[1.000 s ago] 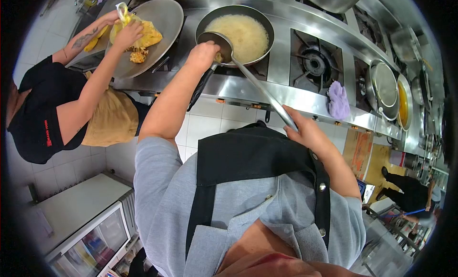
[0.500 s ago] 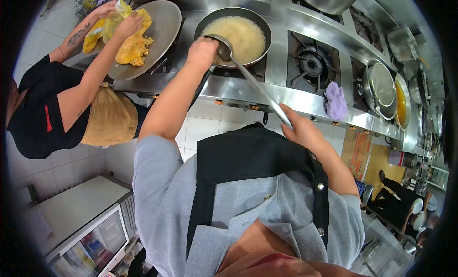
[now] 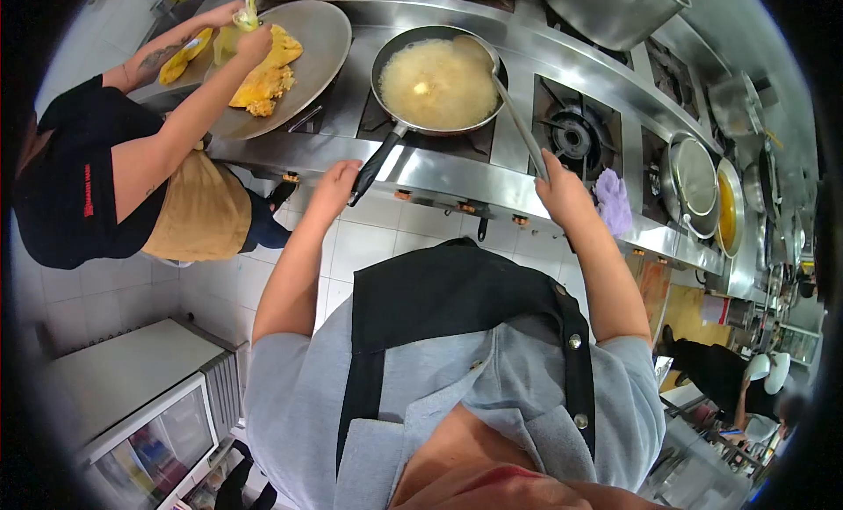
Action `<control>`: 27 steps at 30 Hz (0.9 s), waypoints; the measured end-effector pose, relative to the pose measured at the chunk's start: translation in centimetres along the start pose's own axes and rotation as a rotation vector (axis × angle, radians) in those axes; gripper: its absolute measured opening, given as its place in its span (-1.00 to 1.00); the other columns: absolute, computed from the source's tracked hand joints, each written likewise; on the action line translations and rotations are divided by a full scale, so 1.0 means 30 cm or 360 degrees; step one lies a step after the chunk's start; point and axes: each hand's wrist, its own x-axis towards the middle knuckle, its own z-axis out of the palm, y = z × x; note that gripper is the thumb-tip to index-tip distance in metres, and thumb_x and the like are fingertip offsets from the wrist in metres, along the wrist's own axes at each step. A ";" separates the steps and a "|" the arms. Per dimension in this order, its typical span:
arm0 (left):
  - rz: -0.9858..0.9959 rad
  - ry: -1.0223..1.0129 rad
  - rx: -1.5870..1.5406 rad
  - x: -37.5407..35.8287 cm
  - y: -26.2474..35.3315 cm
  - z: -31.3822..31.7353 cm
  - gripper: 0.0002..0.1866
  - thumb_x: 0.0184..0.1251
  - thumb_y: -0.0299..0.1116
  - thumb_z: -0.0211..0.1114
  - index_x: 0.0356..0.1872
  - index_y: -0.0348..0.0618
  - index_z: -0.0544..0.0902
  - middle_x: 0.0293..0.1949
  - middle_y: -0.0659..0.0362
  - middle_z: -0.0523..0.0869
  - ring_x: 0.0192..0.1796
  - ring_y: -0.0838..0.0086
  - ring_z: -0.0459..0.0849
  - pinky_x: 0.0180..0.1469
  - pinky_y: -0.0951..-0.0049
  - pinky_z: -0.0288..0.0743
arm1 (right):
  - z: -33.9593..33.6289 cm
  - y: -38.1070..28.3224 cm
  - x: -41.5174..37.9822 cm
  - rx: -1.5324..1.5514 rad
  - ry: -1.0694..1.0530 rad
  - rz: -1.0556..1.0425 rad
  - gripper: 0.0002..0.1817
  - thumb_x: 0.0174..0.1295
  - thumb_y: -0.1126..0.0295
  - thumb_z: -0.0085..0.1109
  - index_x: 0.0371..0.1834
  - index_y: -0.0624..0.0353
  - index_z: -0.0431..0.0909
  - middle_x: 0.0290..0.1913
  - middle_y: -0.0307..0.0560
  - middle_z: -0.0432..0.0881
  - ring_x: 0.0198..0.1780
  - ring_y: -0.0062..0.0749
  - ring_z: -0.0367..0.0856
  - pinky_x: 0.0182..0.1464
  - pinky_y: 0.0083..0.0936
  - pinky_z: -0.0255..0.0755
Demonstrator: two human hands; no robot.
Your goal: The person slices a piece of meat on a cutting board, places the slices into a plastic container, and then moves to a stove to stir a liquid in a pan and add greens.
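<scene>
My right hand is closed around the handle of a long metal ladle. The ladle's bowl rests at the right inner side of a dark frying pan. Bubbling pale yellowish liquid fills the pan, and a small light-yellow lump sits in it. My left hand is right beside the end of the pan's black handle; its fingers are partly hidden, so I cannot make out whether they grip it.
At left, another person's hands hold a yellowish plastic bag over a large wok with yellow food. An unlit burner, a purple cloth and a steel pot are to the right. A fridge stands behind, lower left.
My left hand has moved from over the pan down to its handle. The ladle's bowl has shifted to the pan's right side. A light-yellow lump now shows in the liquid.
</scene>
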 end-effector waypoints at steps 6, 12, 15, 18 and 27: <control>-0.0846 -0.0423 -0.1007 -0.010 0.142 0.032 -0.66 0.45 -0.12 0.09 0.01 -0.19 0.49 -0.22 0.17 0.64 -0.44 0.55 0.56 -0.42 0.50 0.56 | -0.078 -0.123 -0.077 0.0992 -0.0467 0.0316 -0.40 0.20 0.36 0.11 0.32 0.29 0.27 -0.48 -0.03 0.58 -0.62 -0.37 0.54 -0.56 -0.41 0.43; -0.0938 -0.0623 -0.1196 0.017 0.111 0.010 -0.73 0.40 -0.16 0.19 -0.11 -0.16 0.51 -0.31 0.24 0.55 -0.52 0.72 0.41 -0.67 0.77 0.27 | -0.143 -0.183 -0.121 0.1449 -0.0759 0.0428 -0.46 0.23 0.41 0.11 0.28 0.32 0.30 -0.53 -0.24 0.47 -0.76 -0.67 0.33 -0.75 -0.61 0.18; -0.0904 -0.0696 -0.1200 0.021 0.114 0.010 -0.72 0.37 -0.17 0.24 -0.12 -0.15 0.51 -0.34 0.26 0.50 -0.54 0.75 0.37 -0.71 0.81 0.16 | -0.137 -0.178 -0.124 0.1729 -0.0850 0.0471 -0.49 0.24 0.43 0.10 0.26 0.32 0.30 -0.54 -0.26 0.45 -0.76 -0.67 0.32 -0.76 -0.65 0.17; -0.0885 -0.0727 -0.1160 0.026 0.114 0.012 -0.70 0.35 -0.17 0.27 -0.10 -0.16 0.51 -0.36 0.27 0.48 -0.56 0.77 0.35 -0.71 0.82 0.13 | -0.137 -0.188 -0.114 0.1860 -0.0912 0.0478 -0.49 0.23 0.43 0.10 0.26 0.31 0.30 -0.54 -0.26 0.45 -0.77 -0.67 0.31 -0.77 -0.66 0.17; -0.0938 -0.0729 -0.1216 0.015 0.135 0.008 -0.66 0.41 -0.17 0.21 0.00 -0.20 0.50 -0.38 0.29 0.46 -0.60 0.77 0.30 -0.73 0.84 0.10 | -0.088 -0.189 -0.088 0.1898 -0.0880 0.0462 -0.47 0.23 0.42 0.12 0.28 0.29 0.31 -0.52 -0.25 0.46 -0.76 -0.63 0.34 -0.75 -0.64 0.19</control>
